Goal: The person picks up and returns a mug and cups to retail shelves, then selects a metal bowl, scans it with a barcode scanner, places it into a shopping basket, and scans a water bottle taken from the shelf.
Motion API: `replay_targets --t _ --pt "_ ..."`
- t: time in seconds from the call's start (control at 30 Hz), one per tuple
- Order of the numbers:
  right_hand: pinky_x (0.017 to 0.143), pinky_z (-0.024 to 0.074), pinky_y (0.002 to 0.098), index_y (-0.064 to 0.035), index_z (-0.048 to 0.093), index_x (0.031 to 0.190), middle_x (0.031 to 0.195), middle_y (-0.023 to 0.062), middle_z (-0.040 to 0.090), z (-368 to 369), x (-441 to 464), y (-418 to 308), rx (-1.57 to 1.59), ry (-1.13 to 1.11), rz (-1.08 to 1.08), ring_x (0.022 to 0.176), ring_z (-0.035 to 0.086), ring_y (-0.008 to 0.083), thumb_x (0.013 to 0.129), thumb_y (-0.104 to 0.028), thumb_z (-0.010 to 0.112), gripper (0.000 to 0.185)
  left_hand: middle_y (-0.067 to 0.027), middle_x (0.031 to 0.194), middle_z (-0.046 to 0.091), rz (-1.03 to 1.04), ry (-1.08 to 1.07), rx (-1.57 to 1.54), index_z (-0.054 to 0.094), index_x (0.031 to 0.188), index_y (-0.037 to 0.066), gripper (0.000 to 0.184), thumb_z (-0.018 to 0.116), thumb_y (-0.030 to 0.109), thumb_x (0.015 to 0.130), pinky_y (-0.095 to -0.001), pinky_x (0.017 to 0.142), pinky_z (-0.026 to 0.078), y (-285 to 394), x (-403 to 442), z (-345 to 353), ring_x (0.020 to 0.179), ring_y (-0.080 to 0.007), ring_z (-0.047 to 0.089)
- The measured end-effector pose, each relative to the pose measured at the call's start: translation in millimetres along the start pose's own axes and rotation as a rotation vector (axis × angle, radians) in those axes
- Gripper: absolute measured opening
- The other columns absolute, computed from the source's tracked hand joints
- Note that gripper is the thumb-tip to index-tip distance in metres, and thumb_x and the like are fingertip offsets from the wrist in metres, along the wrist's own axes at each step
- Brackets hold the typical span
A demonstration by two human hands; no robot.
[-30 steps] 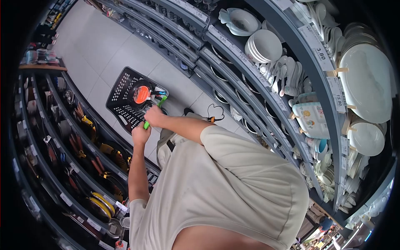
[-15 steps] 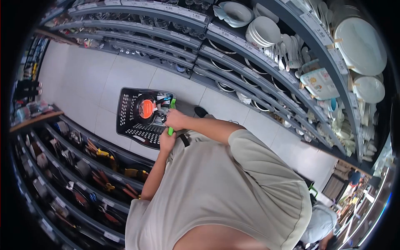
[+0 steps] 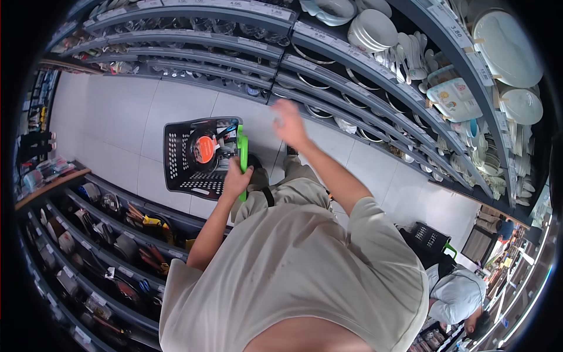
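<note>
My left hand (image 3: 236, 178) is closed around the bright green handle (image 3: 244, 149) of a black shopping basket (image 3: 176, 126) with holes in its walls. In the basket lies a dark frying pan (image 3: 192, 157) with a round orange label (image 3: 204, 149), and beside it are packaged items, partly covered by the handle and my hand. Off to the right of the basket, my right hand (image 3: 288, 123) is raised near the shelf, a little blurred, its fingers loosely apart and holding nothing.
Shelves of glasses and white crockery run along the top and right, with stacked bowls (image 3: 373, 30), spoons (image 3: 412, 56) and large plates (image 3: 507, 50). Pans and utensils fill the left shelf (image 3: 126, 234). Another person (image 3: 460, 296) bends down at lower right near a second basket (image 3: 431, 236).
My right hand has let go at the basket handle and swung forward and right toward the shelf. My left hand stays on the handle, and the other person shows more fully.
</note>
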State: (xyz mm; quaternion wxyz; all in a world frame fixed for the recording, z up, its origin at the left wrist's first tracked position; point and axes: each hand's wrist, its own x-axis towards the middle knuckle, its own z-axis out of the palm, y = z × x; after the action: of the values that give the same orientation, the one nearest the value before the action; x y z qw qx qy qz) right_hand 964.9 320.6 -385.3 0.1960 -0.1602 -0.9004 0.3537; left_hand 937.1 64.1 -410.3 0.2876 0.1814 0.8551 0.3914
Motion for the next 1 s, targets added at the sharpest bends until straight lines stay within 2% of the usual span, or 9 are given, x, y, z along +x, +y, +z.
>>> replay_targets --t 0.07,0.1,0.13,0.17,0.23,0.3,0.47,0.73,1.0 --pt "0.093 0.0456 0.0392 -0.0064 0.062 0.103 0.105 0.0177 0.060 -35 32 43 0.098 0.147 0.238 0.102 0.057 0.0371 0.075 -0.005 0.058 0.029 -0.0268 0.118 0.046 0.275 0.206 0.243 0.039 0.121 -0.004 0.055 0.065 0.019 0.079 -0.0460 0.090 0.040 43 8 -14 0.105 -0.0423 0.047" --pt "0.070 0.0530 0.0354 -0.0082 0.062 0.100 0.090 0.0118 0.064 -41 46 74 0.106 0.292 0.359 0.078 0.064 0.0288 0.083 -0.009 0.056 0.018 -0.0240 0.114 0.050 0.405 0.268 0.274 0.044 0.118 -0.002 0.047 0.064 0.016 0.079 -0.0453 0.090 0.040 64 23 -19 0.105 -0.0406 0.049" --pt "0.049 0.0482 0.0308 -0.0084 0.061 0.097 0.078 0.0075 0.064 -61 66 83 0.651 0.343 0.887 0.062 0.061 0.0185 0.087 -0.016 0.057 0.014 -0.0221 0.110 0.054 0.454 0.248 0.259 0.048 0.114 -0.002 0.040 0.063 0.015 0.081 -0.0447 0.087 0.042 81 39 -19 0.102 -0.0389 0.052" --pt "0.041 0.0418 0.0273 -0.0066 0.060 0.094 0.074 0.0063 0.063 -83 82 88 0.782 0.341 1.018 0.055 0.058 0.0135 0.088 -0.023 0.056 0.018 -0.0202 0.105 0.058 0.501 0.230 0.245 0.052 0.110 -0.001 0.034 0.061 0.015 0.082 -0.0441 0.084 0.044 98 57 -17 0.098 -0.0372 0.056" --pt "0.040 0.0410 0.0275 -0.0039 0.058 0.093 0.071 0.0076 0.063 -103 106 108 0.761 0.308 1.101 0.049 0.056 0.0147 0.089 -0.027 0.055 0.024 -0.0160 0.091 0.064 0.315 0.054 -0.083 0.057 0.101 0.000 0.023 0.058 0.018 0.086 -0.0412 0.074 0.049 140 97 1 0.086 -0.0334 0.063" --pt "0.040 0.0374 0.0251 -0.0059 0.054 0.096 0.074 0.0073 0.065 -112 125 121 0.664 0.206 1.147 0.051 0.055 0.0125 0.094 -0.035 0.049 0.030 -0.0107 0.086 0.066 0.368 -0.009 -0.174 0.056 0.105 0.002 0.025 0.055 0.023 0.092 -0.0315 0.062 0.051 139 167 39 0.071 -0.0205 0.064" --pt "0.036 0.0334 0.0207 -0.0097 0.053 0.093 0.071 0.0034 0.064 -88 143 194 0.603 -0.047 1.185 0.049 0.055 0.0092 0.097 -0.038 0.042 0.030 -0.0084 0.085 0.068 -0.046 -0.187 -0.374 0.058 0.101 0.002 0.025 0.049 0.024 0.092 -0.0302 0.057 0.049 237 244 62 0.066 -0.0152 0.063" --pt "0.046 0.0451 0.0232 -0.0093 0.055 0.097 0.077 0.0040 0.066 -80 145 216 0.722 -0.097 1.132 0.062 0.065 0.0146 0.097 -0.025 0.046 0.019 -0.0065 0.087 0.067 -0.106 -0.185 -0.433 0.059 0.100 0.005 0.017 0.051 0.016 0.089 -0.0263 0.057 0.047 234 261 89 0.068 -0.0120 0.060" --pt "0.047 0.0452 0.0228 -0.0073 0.056 0.097 0.077 0.0052 0.066 -85 141 220 0.630 -0.176 1.008 0.062 0.065 0.0148 0.097 -0.023 0.045 0.019 -0.0054 0.086 0.066 -0.151 -0.131 -0.476 0.058 0.099 0.006 0.014 0.051 0.013 0.089 -0.0253 0.056 0.045 229 257 89 0.067 -0.0108 0.058"
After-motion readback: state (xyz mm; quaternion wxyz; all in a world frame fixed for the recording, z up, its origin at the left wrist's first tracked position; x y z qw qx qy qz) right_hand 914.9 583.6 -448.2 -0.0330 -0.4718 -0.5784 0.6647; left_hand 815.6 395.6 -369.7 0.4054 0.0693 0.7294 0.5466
